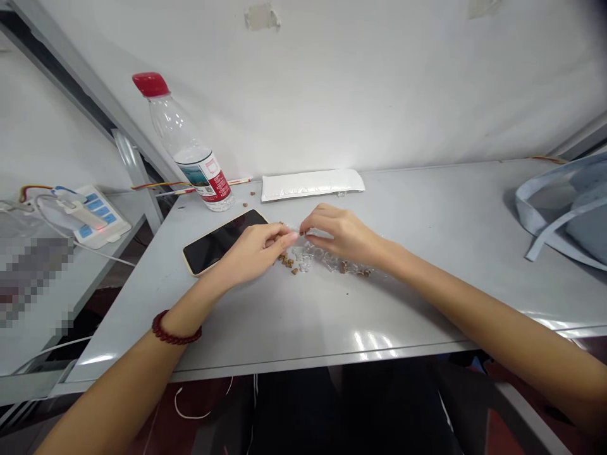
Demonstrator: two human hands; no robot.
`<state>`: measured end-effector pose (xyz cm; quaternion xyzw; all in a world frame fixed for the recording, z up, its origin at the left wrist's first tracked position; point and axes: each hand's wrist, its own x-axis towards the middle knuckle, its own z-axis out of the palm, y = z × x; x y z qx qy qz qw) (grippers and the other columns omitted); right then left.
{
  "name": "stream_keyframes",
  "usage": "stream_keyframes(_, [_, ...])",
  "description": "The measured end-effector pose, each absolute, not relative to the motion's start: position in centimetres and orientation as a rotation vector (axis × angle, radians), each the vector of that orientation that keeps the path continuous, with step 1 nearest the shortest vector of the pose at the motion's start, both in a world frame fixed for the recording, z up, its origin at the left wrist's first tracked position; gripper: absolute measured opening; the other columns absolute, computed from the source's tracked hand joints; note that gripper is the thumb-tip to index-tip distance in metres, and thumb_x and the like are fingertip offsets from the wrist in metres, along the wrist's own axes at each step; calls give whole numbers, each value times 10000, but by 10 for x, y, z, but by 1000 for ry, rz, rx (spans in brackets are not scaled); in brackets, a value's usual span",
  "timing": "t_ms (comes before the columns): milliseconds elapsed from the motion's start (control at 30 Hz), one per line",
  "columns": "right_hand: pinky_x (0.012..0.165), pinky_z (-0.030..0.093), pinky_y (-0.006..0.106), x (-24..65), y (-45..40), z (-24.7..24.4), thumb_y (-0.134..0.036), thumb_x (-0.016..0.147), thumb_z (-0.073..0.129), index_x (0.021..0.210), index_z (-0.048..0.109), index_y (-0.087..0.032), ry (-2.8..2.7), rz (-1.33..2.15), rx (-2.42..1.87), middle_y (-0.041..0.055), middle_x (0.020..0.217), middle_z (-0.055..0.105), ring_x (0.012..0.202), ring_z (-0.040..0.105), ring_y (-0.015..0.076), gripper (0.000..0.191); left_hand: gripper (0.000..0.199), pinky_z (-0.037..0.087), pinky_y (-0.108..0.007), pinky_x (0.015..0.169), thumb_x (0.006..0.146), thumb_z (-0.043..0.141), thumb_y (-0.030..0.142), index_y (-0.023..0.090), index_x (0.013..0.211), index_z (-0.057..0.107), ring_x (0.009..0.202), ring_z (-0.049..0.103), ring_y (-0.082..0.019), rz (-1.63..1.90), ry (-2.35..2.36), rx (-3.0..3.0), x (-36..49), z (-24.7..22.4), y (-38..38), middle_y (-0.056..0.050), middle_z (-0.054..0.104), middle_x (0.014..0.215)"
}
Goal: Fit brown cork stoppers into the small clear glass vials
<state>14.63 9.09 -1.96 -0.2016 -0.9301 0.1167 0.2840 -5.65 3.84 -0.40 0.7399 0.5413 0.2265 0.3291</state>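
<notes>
Left forearm [128, 379] and right forearm [484, 309], foremost; small brown piece [302, 233] between the two hands.
Right hand [348, 234]: fingers pinched on the small brown piece, held at their tips on the side facing the left hand [251, 253]; long axis too small to read. Left hand: fingers drawn together, tips just beside it; grip on anything, cannot tell. Below, on the desk [303, 322]: loose brown pieces [286, 260], clear plastic [327, 258].

Small brown pieces [287, 261] are lying scattered beside and among shiny clear plastic bits [306, 256]; one piece [302, 234] is sitting between your right fingertips [304, 227].
</notes>
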Motion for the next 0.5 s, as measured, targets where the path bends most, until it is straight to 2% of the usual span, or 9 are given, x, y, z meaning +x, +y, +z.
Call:
stream_keyframes(200, [721, 465, 295, 135, 73, -17, -136, 914, 459, 961, 580, -153, -2391, 336, -487, 78, 886, 639, 850, 559, 168, 131, 355, 270, -246, 478, 911, 402, 423, 197, 637, 417, 501, 301, -103, 636, 1280, 1865, -51, -4, 33, 44, 314, 559])
stream_keyframes(367, [689, 443, 294, 151, 96, -14, -99, 859, 497, 945, 621, -162, -2485, 380, -709, 69, 895, 653, 802, 575, 161, 163, 408, 267, -251, 468, 868, 451, 401, 209, 570, 248, 487, 278, -95, 720, 1302, 1723, -56, 4, 32, 42, 255, 554])
stream_keyframes(500, [718, 438, 311, 162, 110, -13, -168, 837, 563, 894, 657, -155, -2633, 470, -811, 66, 851, 659, 846, 570, 186, 111, 419, 190, -268, 452, 841, 453, 386, 201, 536, 232, 478, 241, -101, 454, 1514, 2017, -61, 1, 35, 36, 247, 533])
